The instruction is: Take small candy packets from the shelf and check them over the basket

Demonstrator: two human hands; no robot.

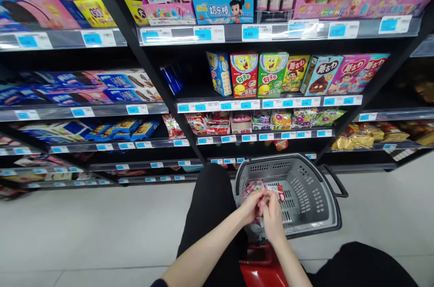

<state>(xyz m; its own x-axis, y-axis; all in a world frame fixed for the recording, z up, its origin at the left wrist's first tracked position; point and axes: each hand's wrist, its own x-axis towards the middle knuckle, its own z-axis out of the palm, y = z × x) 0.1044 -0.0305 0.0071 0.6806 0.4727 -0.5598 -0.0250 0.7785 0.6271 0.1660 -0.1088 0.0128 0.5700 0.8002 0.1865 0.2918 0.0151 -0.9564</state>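
Over the grey shopping basket [318, 196], my left hand [251, 207] and my right hand [272, 216] meet with their fingers closed. Between the fingertips shows a bit of a small pink packet [261, 208], mostly covered by both hands. In the basket, just beyond my fingers, lie a red-and-white packet [281, 193] and several pink packets [252, 186], partly hidden by the hands. The slotted floor of the basket shows to the right of them.
Shelves of boxed snacks [243, 75] and bagged sweets [281, 119] stand in front, behind price-tag rails [267, 103]. The basket's black handle [335, 181] sticks out right. A red plastic object [261, 273] is below the basket, between my black-clothed legs [210, 210].
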